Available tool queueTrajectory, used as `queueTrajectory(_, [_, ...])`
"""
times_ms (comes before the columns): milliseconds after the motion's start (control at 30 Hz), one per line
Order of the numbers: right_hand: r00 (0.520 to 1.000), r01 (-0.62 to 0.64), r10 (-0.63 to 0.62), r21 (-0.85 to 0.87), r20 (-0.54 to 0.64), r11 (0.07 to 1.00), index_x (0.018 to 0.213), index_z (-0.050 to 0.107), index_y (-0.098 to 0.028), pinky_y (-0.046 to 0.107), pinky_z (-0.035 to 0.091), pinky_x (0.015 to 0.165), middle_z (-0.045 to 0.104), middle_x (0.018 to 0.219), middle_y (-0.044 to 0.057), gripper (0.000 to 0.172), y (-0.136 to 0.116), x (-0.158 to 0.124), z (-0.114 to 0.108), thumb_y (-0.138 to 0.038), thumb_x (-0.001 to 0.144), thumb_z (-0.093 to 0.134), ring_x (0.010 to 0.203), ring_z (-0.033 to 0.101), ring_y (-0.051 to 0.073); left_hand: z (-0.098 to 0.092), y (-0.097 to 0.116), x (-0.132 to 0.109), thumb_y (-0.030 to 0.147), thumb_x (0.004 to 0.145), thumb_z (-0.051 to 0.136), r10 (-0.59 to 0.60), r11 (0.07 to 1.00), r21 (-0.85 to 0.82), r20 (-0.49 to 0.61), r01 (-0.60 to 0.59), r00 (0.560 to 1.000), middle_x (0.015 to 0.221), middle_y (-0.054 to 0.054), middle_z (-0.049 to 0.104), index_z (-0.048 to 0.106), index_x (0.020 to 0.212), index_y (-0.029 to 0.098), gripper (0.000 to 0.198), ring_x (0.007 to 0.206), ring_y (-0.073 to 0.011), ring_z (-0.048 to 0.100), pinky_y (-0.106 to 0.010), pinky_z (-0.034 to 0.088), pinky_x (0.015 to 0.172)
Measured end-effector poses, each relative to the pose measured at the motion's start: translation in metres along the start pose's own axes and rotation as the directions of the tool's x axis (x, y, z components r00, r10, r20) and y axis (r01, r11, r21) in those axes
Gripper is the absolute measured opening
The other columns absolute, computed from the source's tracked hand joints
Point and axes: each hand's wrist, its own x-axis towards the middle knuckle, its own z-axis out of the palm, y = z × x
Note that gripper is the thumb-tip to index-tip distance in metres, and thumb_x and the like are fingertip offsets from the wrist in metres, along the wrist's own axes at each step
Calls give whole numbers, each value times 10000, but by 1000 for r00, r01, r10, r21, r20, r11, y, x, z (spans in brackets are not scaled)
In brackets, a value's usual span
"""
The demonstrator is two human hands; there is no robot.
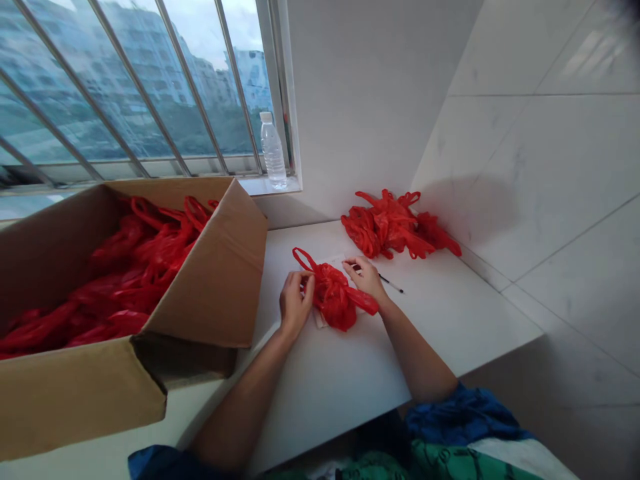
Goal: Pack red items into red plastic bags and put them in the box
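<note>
A crumpled red plastic bag (339, 301) lies on the white table between my hands, one handle loop standing up at its upper left and another end pointing right. My left hand (297, 300) is at the bag's left side, thumb and fingers curled near its edge; whether they pinch the plastic is unclear. Just above and right of the bag is my right hand (364, 275), its fingers bent at the bag's upper edge, and I cannot make out anything in them. Something pale and flat (320, 319) shows partly from under the bag.
An open cardboard box (215, 267) full of red bags (145, 260) stands at the left. More red bags (390, 223) lie by the wall, with a pen (393, 284) nearer. A water bottle (273, 152) stands on the barred window's sill.
</note>
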Motion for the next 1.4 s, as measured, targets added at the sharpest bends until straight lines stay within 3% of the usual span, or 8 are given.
queueTrajectory(67, [993, 73, -74, 12, 93, 997, 1222, 641, -222, 363, 491, 944, 616, 1298, 100, 442, -3, -3, 7, -508, 930, 474, 1094, 620, 208, 7, 8, -6, 355, 935, 521, 93, 993, 55, 119, -101, 988, 1119, -94, 631, 607, 1132, 200, 266, 1046, -216, 596, -358, 489, 924])
queueTrajectory(167, [931, 75, -44, -72, 362, 995, 1465, 448, -239, 416, 280, 1170, 417, 1541, 84, 575, -5, -10, 23, -531, 976, 370, 1420, 377, 221, 15, 2, -15, 374, 879, 589, 77, 964, 214, 350, -160, 934, 1470, -182, 442, 433, 1418, 164, 599, 1367, -307, 406, -512, 330, 1124])
queueTrajectory(267, [881, 9, 137, -304, 454, 953, 1527, 337, -245, 559, 12, 1203, 293, 1603, 77, 654, -2, -15, 27, -588, 970, 353, 1504, 187, 266, 12, -14, -17, 467, 882, 569, -54, 923, 354, 504, -149, 862, 1591, -192, 263, 265, 1533, 175, 775, 1481, -353, 209, -655, 125, 1158])
queueTrajectory(333, [869, 14, 165, -356, 467, 934, 1522, 345, -259, 623, -65, 1168, 297, 1598, 82, 676, -1, -13, 20, -620, 951, 390, 1500, 193, 293, 3, -22, -15, 551, 869, 567, -106, 916, 379, 551, -135, 828, 1601, -189, 239, 204, 1556, 184, 859, 1494, -360, 166, -683, 68, 1150])
queueTrajectory(433, [932, 33, 98, -350, 349, 936, 1479, 427, -248, 627, 1, 1173, 390, 1553, 106, 622, -3, -8, 5, -593, 963, 393, 1468, 283, 296, -8, -19, -9, 588, 849, 587, -80, 930, 349, 494, -114, 866, 1592, -198, 260, 218, 1552, 176, 895, 1482, -359, 209, -659, 95, 1162])
queueTrajectory(567, [984, 110, -60, -302, 170, 947, 1494, 402, -165, 498, 135, 1210, 313, 1590, 130, 624, -8, -8, 10, -534, 998, 319, 1494, 224, 245, 2, -4, -3, 420, 971, 423, 104, 967, 201, 258, -159, 960, 1557, -162, 352, 337, 1507, 163, 600, 1440, -259, 332, -475, 253, 1190])
queueTrajectory(800, [945, 97, 41, -398, 324, 912, 1547, 274, -133, 465, 109, 1224, 249, 1613, 104, 610, 6, -25, 55, -442, 1023, 234, 1508, 177, 215, 33, -9, -15, 250, 962, 290, -44, 956, 284, 400, -78, 915, 1607, -134, 252, 263, 1542, 112, 597, 1496, -243, 211, -489, 204, 1214])
queueTrajectory(1400, [944, 98, 53, -431, 325, 897, 1544, 287, -144, 454, 115, 1226, 254, 1611, 97, 616, 10, -24, 59, -461, 1020, 222, 1506, 189, 212, 31, -10, -18, 264, 962, 268, -85, 939, 338, 404, -62, 911, 1600, -131, 264, 297, 1533, 112, 591, 1496, -241, 214, -480, 185, 1211])
